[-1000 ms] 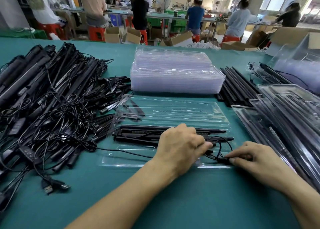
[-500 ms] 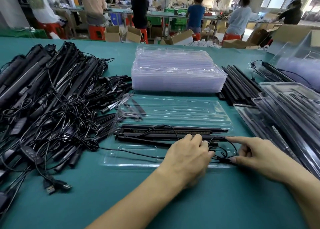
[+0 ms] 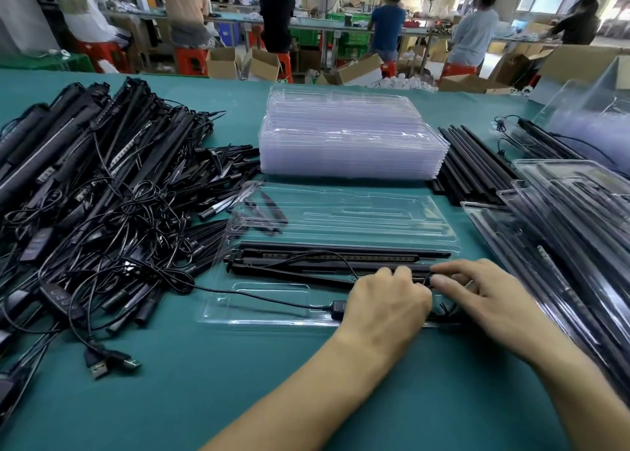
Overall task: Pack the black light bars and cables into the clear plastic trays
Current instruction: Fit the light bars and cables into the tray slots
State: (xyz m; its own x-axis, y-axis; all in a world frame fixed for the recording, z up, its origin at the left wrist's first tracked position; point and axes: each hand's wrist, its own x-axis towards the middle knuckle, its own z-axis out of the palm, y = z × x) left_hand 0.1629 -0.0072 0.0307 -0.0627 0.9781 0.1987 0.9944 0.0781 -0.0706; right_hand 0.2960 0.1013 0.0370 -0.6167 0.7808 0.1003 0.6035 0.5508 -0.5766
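Note:
An open clear plastic tray [image 3: 341, 219] lies on the green table in front of me. Black light bars [image 3: 306, 261] lie lengthwise in its near half. A thin black cable [image 3: 259, 297] runs from the pile on the left across the tray to a small black inline box [image 3: 337, 305]. My left hand [image 3: 385, 304] rests over the tray's near right part, fingers curled onto the bars and cable. My right hand [image 3: 477, 297] is beside it, thumb and fingers pinching the cable end at the bars' right end. What lies under both hands is hidden.
A big tangled pile of black bars and cables [image 3: 85, 195] fills the left side, with USB plugs [image 3: 109, 365] near the front. A stack of empty clear trays [image 3: 351, 137] stands behind. Loose black bars [image 3: 474, 164] and filled trays [image 3: 572, 219] lie at the right. People work at far benches.
My left hand has shifted right and nearer, uncovering the inline box. My right hand moved up to the bars' right end, and the cable loop there has been gathered in.

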